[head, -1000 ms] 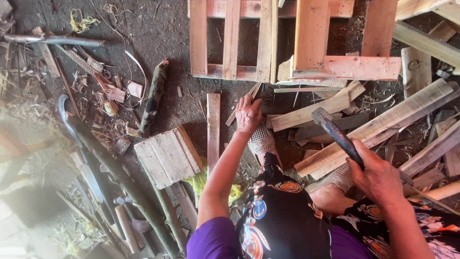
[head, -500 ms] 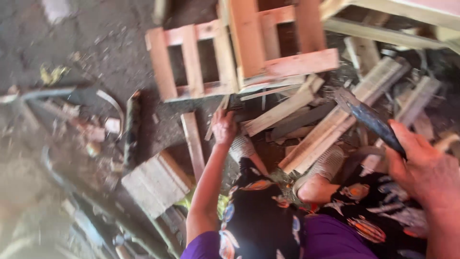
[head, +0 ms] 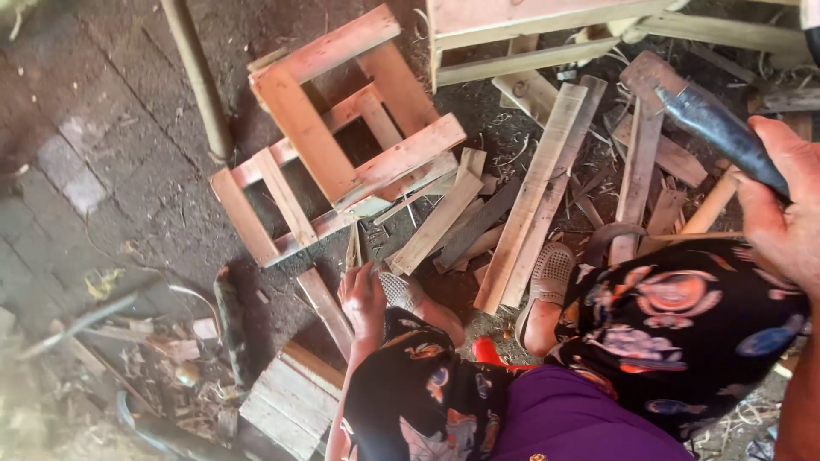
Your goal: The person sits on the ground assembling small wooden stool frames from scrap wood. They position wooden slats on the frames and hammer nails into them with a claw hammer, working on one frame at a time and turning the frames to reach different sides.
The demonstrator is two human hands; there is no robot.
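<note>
Hands first: our left hand (head: 363, 299) sat low in the centre, fingers curled round the lower end of a thin wood sliver (head: 353, 253) that stood nearly upright on the ground, just below the broken pallet frame (head: 342, 162). Grip looked closed on the sliver, though the fingertips were hidden behind the wood. Our right hand (head: 781, 213) was up at the right edge, fist wrapped tight round the dark handle of a hatchet (head: 696, 111); its rusty head pointed up-left, above the plank pile and well apart from the sliver.

We were crouched: patterned dark trousers (head: 675, 329) over both knees, purple top at the bottom edge, two grey mesh shoes (head: 547, 277) planted among the scraps. One shoe sat just beside the left hand.

Two long pale planks (head: 538, 196) lay side by side, running diagonally from the right shoe up towards a second pallet (head: 547, 34) at the top. Shorter offcuts fanned out between the planks and the broken frame. A small slatted board (head: 286, 401) lay flat at lower left, just beside our left arm. A pole (head: 198, 77) ran across the dark paved ground (head: 77, 154) at upper left. Chips and debris littered the lower left corner; blurry there, we couldn't tell more.
</note>
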